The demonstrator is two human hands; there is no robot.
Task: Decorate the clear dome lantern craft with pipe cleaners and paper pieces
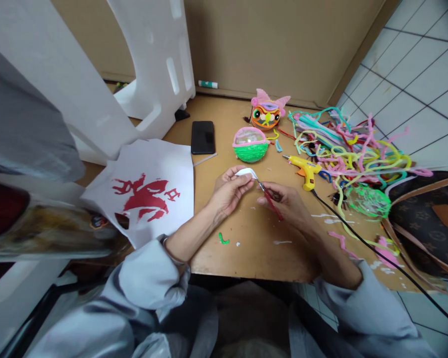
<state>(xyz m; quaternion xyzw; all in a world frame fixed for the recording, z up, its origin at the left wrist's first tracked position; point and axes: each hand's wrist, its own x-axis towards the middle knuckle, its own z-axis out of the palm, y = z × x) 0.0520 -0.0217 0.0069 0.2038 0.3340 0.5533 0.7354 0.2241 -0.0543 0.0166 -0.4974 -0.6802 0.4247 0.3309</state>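
Note:
My left hand [229,194] is closed, pinching a small curved white piece [248,172], which looks like paper or thin foam. In my right hand [289,201] are small red-handled scissors [270,199], their metal tips at the white piece's right end. Just beyond my hands sits a half-round shape [251,152] with a green wound lower part and a pink fuzzy rim. Behind it stands a colourful animal head [267,115] with pink ears and big eyes.
A yellow glue gun [305,170], its black cord running right, lies beside a heap of pipe cleaners [358,144]. At left are a phone [202,137] and cut paper [171,164] with a red design. A brown bag [429,223] sits at right. Scraps dot the table [246,258].

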